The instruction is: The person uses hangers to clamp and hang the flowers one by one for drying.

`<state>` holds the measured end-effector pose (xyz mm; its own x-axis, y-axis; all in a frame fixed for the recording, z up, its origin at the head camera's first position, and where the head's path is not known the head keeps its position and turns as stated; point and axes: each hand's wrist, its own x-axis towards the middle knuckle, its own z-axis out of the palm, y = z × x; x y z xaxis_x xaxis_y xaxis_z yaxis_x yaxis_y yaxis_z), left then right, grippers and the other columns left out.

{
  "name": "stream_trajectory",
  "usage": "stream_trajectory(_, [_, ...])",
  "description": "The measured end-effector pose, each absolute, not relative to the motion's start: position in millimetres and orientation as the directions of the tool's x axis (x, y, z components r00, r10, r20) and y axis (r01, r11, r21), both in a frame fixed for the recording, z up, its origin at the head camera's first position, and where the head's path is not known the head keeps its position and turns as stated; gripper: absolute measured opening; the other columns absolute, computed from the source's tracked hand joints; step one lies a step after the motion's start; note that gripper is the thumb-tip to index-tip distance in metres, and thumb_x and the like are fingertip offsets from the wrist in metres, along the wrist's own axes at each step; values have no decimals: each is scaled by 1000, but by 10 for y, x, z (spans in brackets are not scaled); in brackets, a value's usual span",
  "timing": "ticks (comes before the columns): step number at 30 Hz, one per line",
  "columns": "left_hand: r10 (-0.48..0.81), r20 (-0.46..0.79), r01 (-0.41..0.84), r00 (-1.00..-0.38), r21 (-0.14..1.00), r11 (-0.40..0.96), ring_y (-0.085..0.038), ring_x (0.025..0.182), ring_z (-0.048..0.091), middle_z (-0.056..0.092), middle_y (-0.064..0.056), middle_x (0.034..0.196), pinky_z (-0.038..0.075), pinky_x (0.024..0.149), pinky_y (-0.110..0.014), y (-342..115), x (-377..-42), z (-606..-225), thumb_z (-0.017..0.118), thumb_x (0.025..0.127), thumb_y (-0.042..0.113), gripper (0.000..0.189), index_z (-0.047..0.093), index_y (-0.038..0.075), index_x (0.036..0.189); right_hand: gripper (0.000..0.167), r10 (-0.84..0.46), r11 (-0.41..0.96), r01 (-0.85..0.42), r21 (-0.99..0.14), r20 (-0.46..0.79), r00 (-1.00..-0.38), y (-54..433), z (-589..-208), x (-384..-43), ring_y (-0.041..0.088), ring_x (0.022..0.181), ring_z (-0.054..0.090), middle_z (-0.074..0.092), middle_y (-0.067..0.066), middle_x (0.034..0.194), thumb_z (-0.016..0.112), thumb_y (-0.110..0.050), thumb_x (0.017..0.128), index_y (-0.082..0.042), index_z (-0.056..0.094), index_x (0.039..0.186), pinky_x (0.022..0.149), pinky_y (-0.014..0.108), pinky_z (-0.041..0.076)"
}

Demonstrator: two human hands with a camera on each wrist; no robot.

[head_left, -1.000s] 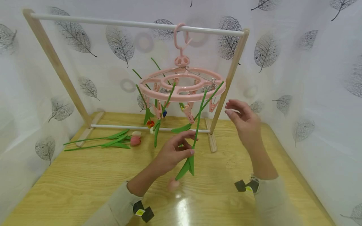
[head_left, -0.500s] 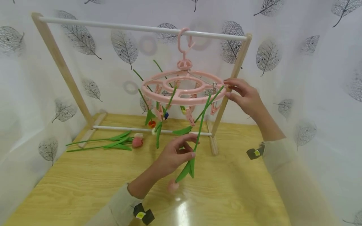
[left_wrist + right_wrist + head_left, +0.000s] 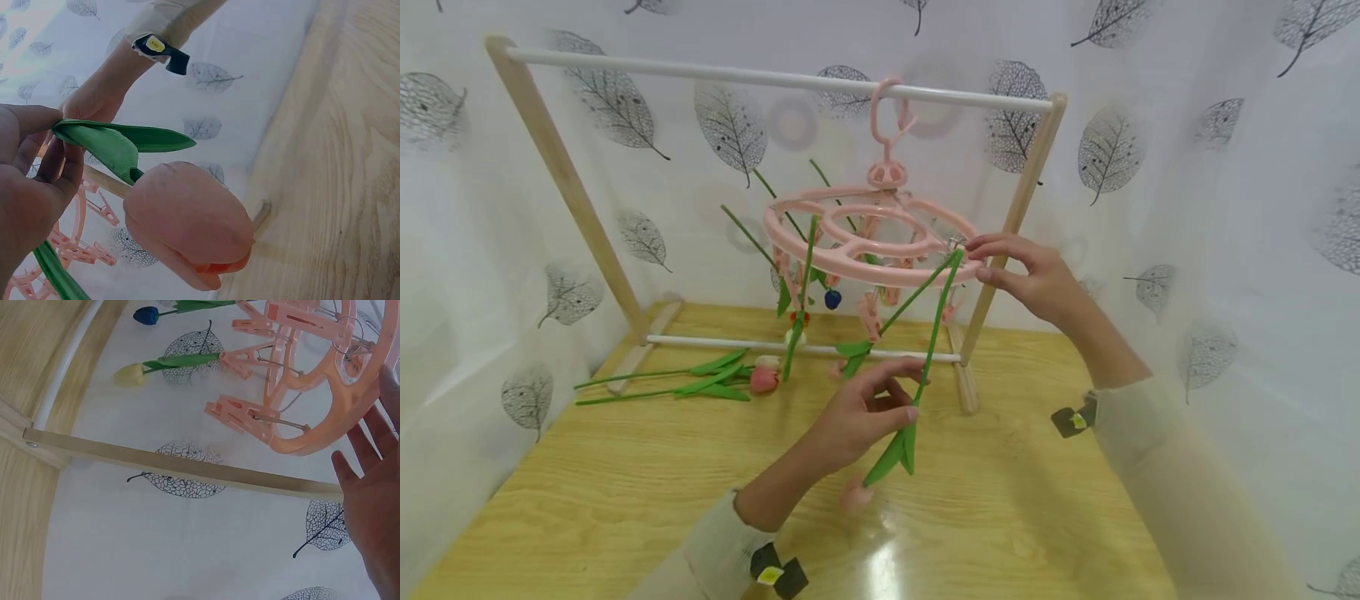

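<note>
My left hand (image 3: 865, 412) pinches the green stem of an artificial pink tulip (image 3: 187, 215), which hangs bloom-down in front of the hanger. The stem's upper end reaches the near right rim of the pink clip hanger (image 3: 865, 267). At that rim my right hand (image 3: 1030, 279) holds on, fingertips above and thumb at the outer edge. Several other tulips hang bloom-down from the clips, among them a blue tulip (image 3: 147, 315) and a yellow tulip (image 3: 129, 375). A free clip (image 3: 234, 412) dangles near my right hand.
The hanger hooks over the white rod (image 3: 700, 73) of a rack with wooden posts (image 3: 568, 183). Two tulips (image 3: 722, 379) lie on the wooden table (image 3: 625, 492) by the rack's left foot. A leaf-patterned curtain (image 3: 1187, 208) surrounds the table.
My right hand has risen from beside the rack to the hanger's rim. The hanger has turned, swinging its near clips and hung tulips leftward. My left hand has stayed nearly still with its tulip.
</note>
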<state>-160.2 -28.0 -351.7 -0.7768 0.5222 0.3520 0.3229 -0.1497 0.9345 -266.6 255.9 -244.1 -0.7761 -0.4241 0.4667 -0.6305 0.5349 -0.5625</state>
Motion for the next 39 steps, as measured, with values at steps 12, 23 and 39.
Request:
stream_trajectory(12, [511,388,374,-767,918,-135,-22,95,60,58,-16,131,57,84,-27,-372,-1539,-3384,65,95,-1,49,55,10,141,28,-513,429,-771,-470,576,-636,2328,-2438,-2447,3,126,53,67,7,124,73,-3,91,-5,71,119,112,24,38])
stream_trajectory(23, [460,450,438,-766,888,-139,-20,96,60,58,-13,129,57,86,-28,-497,-1578,-3334,65,95,-3,50,54,8,142,30,-511,359,-823,-441,645,-569,2022,-2429,-2348,16,139,48,73,10,118,76,4,86,-6,74,114,122,41,29])
stream_trajectory(39, [381,471,451,-796,881,-146,-18,93,60,56,-17,127,57,82,-26,-555,-1622,-3270,64,93,-5,51,53,4,142,31,-506,349,-864,-363,704,-499,1821,-2453,-2292,18,114,61,72,9,114,77,4,84,-2,73,114,104,31,46])
